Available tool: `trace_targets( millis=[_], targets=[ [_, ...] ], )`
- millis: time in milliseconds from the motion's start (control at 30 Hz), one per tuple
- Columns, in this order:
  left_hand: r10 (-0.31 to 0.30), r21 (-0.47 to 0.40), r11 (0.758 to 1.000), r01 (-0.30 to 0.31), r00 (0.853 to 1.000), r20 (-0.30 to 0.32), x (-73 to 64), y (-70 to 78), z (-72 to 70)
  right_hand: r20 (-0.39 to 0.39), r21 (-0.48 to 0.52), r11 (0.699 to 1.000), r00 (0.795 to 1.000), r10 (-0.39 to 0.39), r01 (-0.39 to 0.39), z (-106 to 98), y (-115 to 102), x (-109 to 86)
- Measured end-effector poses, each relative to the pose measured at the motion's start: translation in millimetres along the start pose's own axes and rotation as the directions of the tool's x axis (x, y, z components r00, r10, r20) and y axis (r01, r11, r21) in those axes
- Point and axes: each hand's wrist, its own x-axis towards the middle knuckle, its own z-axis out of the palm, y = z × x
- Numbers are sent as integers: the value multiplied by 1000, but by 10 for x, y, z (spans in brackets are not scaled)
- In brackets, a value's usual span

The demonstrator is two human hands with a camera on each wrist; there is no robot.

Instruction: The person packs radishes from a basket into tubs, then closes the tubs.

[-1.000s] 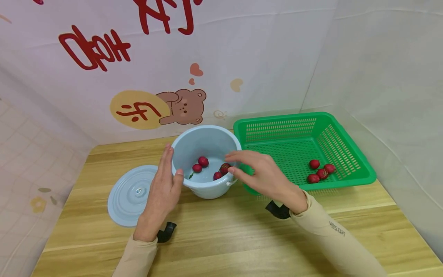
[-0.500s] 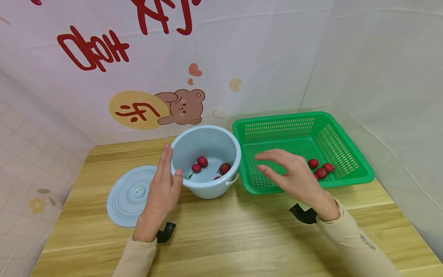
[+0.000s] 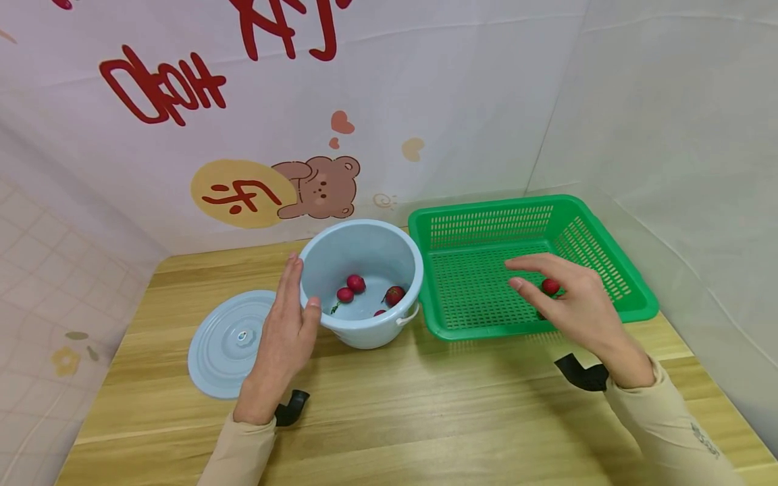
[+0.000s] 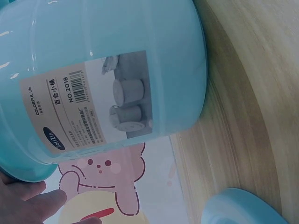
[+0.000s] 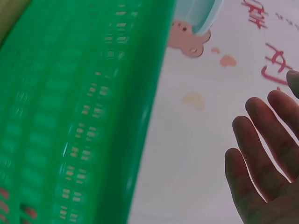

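Observation:
A light blue bucket [image 3: 361, 336] stands on the table with several small red fruits [image 3: 356, 283] on its floor. My left hand [image 3: 283, 337] rests against the bucket's left rim, fingers straight and thumb on the near side; in the left wrist view its fingers [image 4: 35, 200] lie by the rim. Over the right part of a green basket [image 3: 450, 333] hovers my right hand [image 3: 568, 297], holding nothing, its thumb and fingers apart. Beneath it one red fruit [image 3: 550, 287] shows in the basket, while the others there are mostly hidden by the hand.
A light blue lid [image 3: 225, 344] lies on the wooden table [image 3: 389, 418], left of the bucket. The basket stands close beside the bucket's right side. A white printed sheet [image 3: 474, 101] rises behind them. The bucket's white handle [image 3: 408, 316] hangs at its right.
My right hand has moved right, from the bucket's right rim to above the fruits in the basket. The left hand has stayed at the bucket.

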Motion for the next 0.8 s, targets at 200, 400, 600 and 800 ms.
trace_targets(
  millis=[200, 400, 600, 800],
  targets=[
    [-2, -3, 1000, 2, 1000, -2, 0, -2, 2, 1, -67, 995, 998, 71, -70, -113, 137, -76],
    [3, 2, 1000, -3, 1000, -2, -2, -7, 2, -4, -81, 989, 992, 123, -123, -169, 295, -153],
    [-2, 3, 1000, 2, 1000, 2, -2, -5, -5, 14, -102, 977, 982, 190, -187, -229, 445, -183],
    [0, 3, 1000, 0, 1000, 4, 4, -3, -8, 88, -115, 948, 948, 306, -296, -298, 606, -223]
  ],
)
